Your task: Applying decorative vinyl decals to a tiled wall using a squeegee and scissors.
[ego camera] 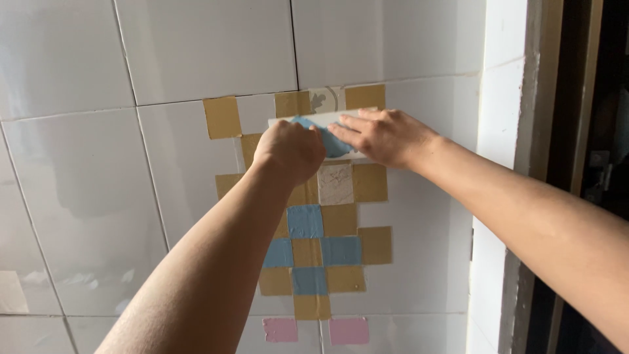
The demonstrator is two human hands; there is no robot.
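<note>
My left hand [289,151] pinches a blue sticker [333,144] against its white backing sheet [327,118], while my right hand [383,136] presses flat, fingers together, on the tiled wall [196,65].

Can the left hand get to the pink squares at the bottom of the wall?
Probably yes. The left hand is up high on a blue sticker with the right hand. The pink squares sit lower on the same tiled wall, uncovered.

Two pink squares [280,330], two hands [290,152].
</note>
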